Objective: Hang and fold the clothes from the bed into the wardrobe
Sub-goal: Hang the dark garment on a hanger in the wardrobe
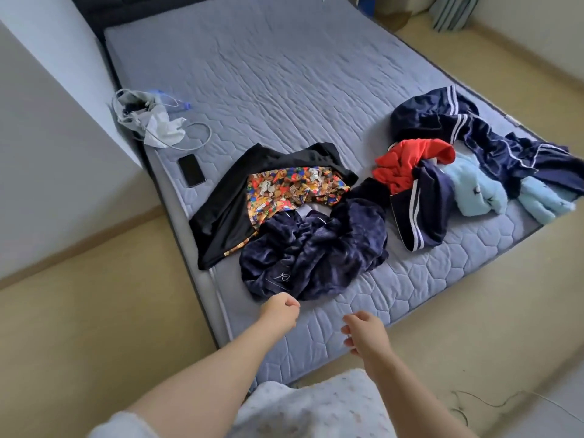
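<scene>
Right hand (pixel 363 335), grip loose, empty, left hand (pixel 279 311), grip curled, empty, beside navy fleece (pixel 316 257)

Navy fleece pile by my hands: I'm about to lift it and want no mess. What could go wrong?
The navy fleece overlaps the patterned shirt lying on the black garment, so lifting it may drag both off the mattress edge. The phone lies near the black garment and could get swept off too.

We are holding both arms over the mattress's (pixel 284 90) near corner: our left hand (pixel 279 311), fingers curled, is hovering just beside the crumpled navy fleece (pixel 313 257); our right hand (pixel 363 335) is hanging loosely alongside.
</scene>
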`<state>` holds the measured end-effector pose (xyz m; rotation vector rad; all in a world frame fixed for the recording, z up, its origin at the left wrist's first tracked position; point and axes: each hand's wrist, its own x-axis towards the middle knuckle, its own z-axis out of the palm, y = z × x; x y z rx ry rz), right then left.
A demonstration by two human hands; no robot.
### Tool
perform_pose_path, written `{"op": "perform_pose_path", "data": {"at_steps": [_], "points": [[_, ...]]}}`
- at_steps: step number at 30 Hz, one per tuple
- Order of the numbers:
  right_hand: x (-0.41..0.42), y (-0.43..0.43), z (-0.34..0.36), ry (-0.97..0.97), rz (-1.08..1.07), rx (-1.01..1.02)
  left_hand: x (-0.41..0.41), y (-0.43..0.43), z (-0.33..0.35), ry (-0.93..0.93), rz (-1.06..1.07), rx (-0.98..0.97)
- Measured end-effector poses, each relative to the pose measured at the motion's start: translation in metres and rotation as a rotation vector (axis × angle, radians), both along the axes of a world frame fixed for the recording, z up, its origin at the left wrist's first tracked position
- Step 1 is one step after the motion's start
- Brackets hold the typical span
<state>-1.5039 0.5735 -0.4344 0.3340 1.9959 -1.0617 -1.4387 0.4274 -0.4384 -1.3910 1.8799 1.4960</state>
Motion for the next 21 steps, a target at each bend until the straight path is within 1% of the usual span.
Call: {"op": "perform_pose_path", "data": {"at_steps": [2,4,8,11,14,17,20,21], "points": [[-0.014,-0.003,-0.009,-0.055,0.042,0.020,-0.007,-0.001,-0.006,-0.041,0.044,0.004],[-0.030,-0.004,-0.018,-0.091,0.091,0.048,-0.018,0.001,-0.015,-0.058,0.133,0.030],[-0.080,-0.009,-0.044,-0.125,0.257,0.100,-0.044,0.014,-0.038,-0.101,0.450,0.118],[-0.105,-0.013,-0.063,-0.173,0.348,0.139,-0.055,0.031,-0.062,-0.167,0.629,0.207],[-0.127,-0.021,-0.089,-0.207,0.375,0.147,-0.072,0.041,-0.089,-0.208,0.808,0.281],[-0.142,-0.029,-0.119,-0.245,0.397,0.154,-0.089,0.040,-0.122,-0.236,0.941,0.324],[-0.143,-0.026,-0.142,-0.348,0.361,0.168,-0.095,0.035,-0.157,-0.322,1.161,0.259],[-0.145,-0.023,-0.148,-0.364,0.359,0.180,-0.097,0.034,-0.167,-0.340,1.247,0.266]]}}
